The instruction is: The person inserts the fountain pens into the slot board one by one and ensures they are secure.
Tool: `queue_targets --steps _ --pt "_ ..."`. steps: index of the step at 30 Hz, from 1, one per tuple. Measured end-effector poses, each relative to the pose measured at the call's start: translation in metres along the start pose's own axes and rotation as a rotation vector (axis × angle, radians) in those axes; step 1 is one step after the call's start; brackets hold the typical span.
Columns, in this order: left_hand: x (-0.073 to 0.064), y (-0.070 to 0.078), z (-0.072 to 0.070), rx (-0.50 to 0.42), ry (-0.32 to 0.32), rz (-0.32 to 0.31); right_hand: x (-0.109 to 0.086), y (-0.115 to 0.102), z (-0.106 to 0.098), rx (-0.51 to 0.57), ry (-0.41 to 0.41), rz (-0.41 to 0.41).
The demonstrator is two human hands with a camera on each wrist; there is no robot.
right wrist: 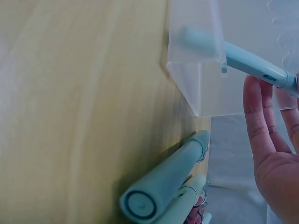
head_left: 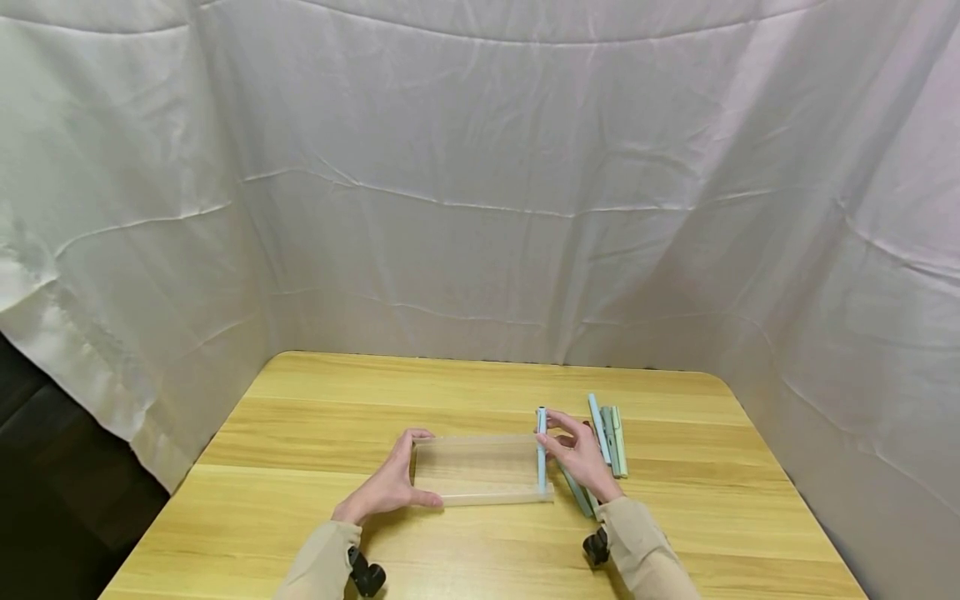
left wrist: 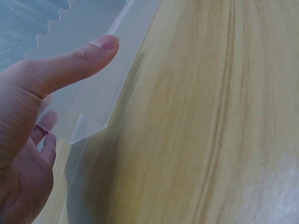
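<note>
My left hand (head_left: 390, 483) grips the left end of a clear plastic pen rack (head_left: 487, 499), thumb along its front and fingers behind. Scalloped notches line one edge of the rack in the left wrist view. At the rack's right end my right hand (head_left: 581, 457) pinches a light blue pen (head_left: 542, 458) near its far end. In the right wrist view the lower part of this pen (right wrist: 254, 64) runs behind the rack's translucent front wall (right wrist: 194, 28). A grey-green pen (head_left: 576, 492) lies on the table just beneath the right hand, partly hidden by it.
Right of the right hand lie another light blue pen (head_left: 599, 429), a grey-green pen (head_left: 609, 442) and a pale green pen (head_left: 618, 442), side by side. Something dark red shows among the pens. The wooden table (head_left: 300, 450) is enclosed by grey-white curtains (head_left: 480, 250).
</note>
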State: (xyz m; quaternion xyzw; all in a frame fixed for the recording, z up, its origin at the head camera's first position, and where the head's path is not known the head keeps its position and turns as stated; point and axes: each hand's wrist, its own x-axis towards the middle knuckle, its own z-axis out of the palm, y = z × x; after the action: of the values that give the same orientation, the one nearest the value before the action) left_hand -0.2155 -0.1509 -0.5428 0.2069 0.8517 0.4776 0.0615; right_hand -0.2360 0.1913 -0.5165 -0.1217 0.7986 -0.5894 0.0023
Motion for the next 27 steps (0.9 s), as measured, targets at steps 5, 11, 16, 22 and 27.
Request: queue_targets --steps 5,11,16,22,27 --pt "0.0001 0.0003 -0.0004 -0.006 0.002 -0.013 0.0003 0.0013 -0.0005 -0.001 -0.006 0.013" --pt "0.0003 -0.0017 -0.0006 -0.015 0.002 -0.016 0.0003 0.0004 -0.0012 0.011 -0.012 0.025" --pt "0.0004 -0.0023 -0.0006 -0.022 0.002 -0.020 -0.0002 -0.0011 -0.0017 0.004 -0.015 0.031" --pt "0.0004 -0.0016 -0.0006 -0.017 0.009 -0.018 -0.0002 0.0000 -0.0023 0.019 -0.025 0.043" --pt "0.0003 -0.0014 -0.0002 -0.009 0.005 -0.015 -0.0015 0.0012 -0.0030 0.026 -0.037 0.027"
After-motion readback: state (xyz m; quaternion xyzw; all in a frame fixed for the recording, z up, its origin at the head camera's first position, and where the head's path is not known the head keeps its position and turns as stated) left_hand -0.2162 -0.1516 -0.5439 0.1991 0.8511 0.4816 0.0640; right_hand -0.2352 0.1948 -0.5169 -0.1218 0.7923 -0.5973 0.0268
